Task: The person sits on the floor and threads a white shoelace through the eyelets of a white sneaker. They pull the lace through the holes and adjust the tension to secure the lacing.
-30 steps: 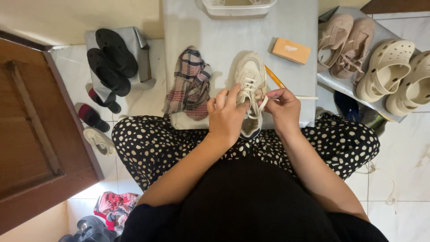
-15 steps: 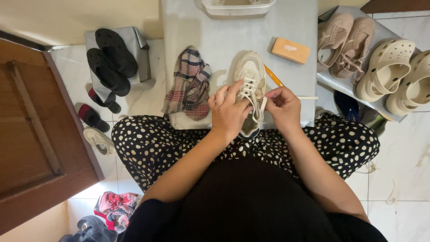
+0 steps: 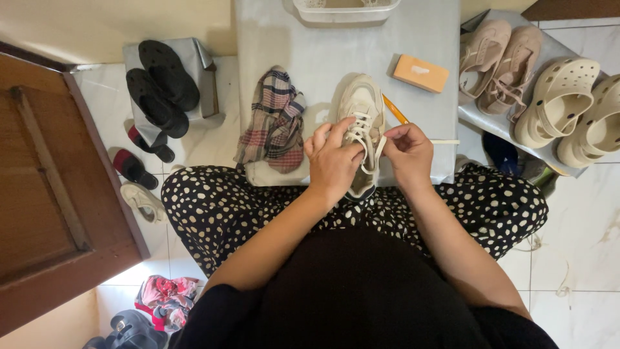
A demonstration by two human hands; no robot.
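A cream sneaker point(image 3: 363, 103) lies on the grey table point(image 3: 336, 45), toe pointing away from me. My left hand point(image 3: 332, 165) rests on the shoe's near part, fingers curled on the white lace point(image 3: 360, 136). My right hand point(image 3: 408, 152) sits just right of the shoe and pinches a strand of the same lace near its side. The heel of the sneaker is hidden under my left hand.
A plaid cloth point(image 3: 274, 123) lies left of the sneaker, an orange block point(image 3: 421, 72) and an orange pencil point(image 3: 394, 108) to its right. A clear tub point(image 3: 345, 10) stands at the table's far edge. Shoes fill a rack point(image 3: 549, 97) on the right; black sandals point(image 3: 161, 84) sit left.
Both hands have shifted slightly on the lace; my left hand's fingers have moved a little further up the shoe. The sneaker stays in place.
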